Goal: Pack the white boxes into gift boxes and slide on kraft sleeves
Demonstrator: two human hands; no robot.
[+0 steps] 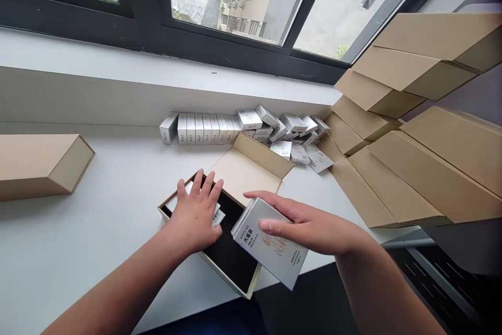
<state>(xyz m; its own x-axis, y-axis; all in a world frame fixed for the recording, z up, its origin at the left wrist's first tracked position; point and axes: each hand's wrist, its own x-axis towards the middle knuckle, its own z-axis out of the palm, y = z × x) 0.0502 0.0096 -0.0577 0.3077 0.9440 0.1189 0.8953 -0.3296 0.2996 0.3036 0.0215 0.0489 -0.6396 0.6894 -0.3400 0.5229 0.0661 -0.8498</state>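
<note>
An open tan gift box with a black inside lies at the desk's front edge, its cream-lined lid folded back. My left hand rests over the box's left end with fingers spread. Beneath it, white pieces show at its edges; the rest of them is covered by the hand. Over the right end of the box, my right hand grips a white tea carton, thumb on its printed face. The carton is tilted, with its lower corner past the box's side.
Along the sill wall stands a row of small white cartons, with a loose pile to its right. Closed tan boxes are stacked at the right. Another tan box lies at the left. Windows are behind.
</note>
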